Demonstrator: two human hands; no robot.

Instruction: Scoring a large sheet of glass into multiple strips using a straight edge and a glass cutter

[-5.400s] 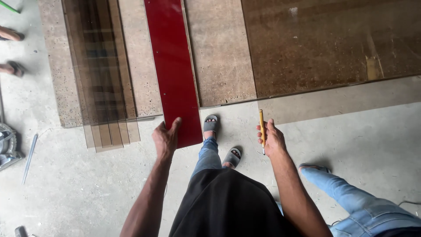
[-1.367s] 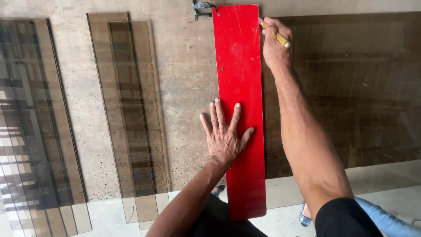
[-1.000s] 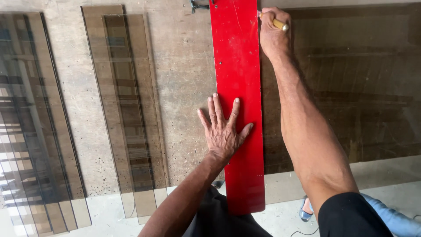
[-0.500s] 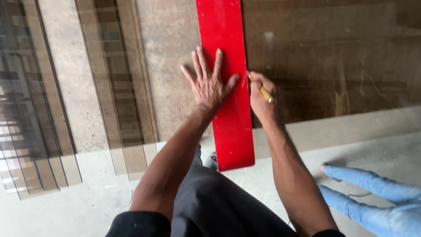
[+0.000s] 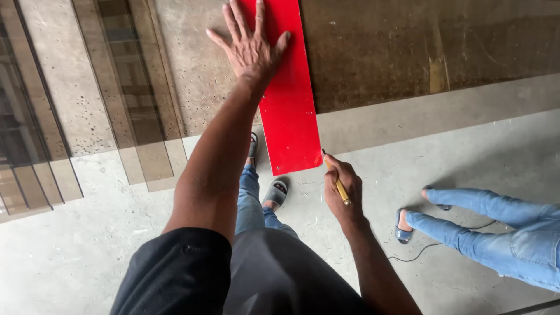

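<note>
Two hands are showing in the head view, the only view on record. The left hand is lying flat with its fingers spread wide, palm pressing down on the far part of a long red straightedge; nothing is being gripped, the hand is open and bearing on the red surface, with its left side overlapping the bare board beside it. The red straightedge is running near-to-far across a large brown board, its near end overhanging the board's near edge and sitting over the grey concrete floor. The right hand is curling closed around a yellow pencil-like tool, which is sticking out toward the far side, its tip lying just beside the near right corner of the straightedge; whether the tip is touching the red edge cannot be told. To the left, several tinted glass strips are lying side by side and overlapping, running near-to-far, well apart from both hands. Near the middle, the person's own legs in blue jeans and grey sandals are standing on the floor below the straightedge's near end. At the right, another person's legs in blue jeans are stretching across the floor, with a thin dark cable trailing beside them.
</note>
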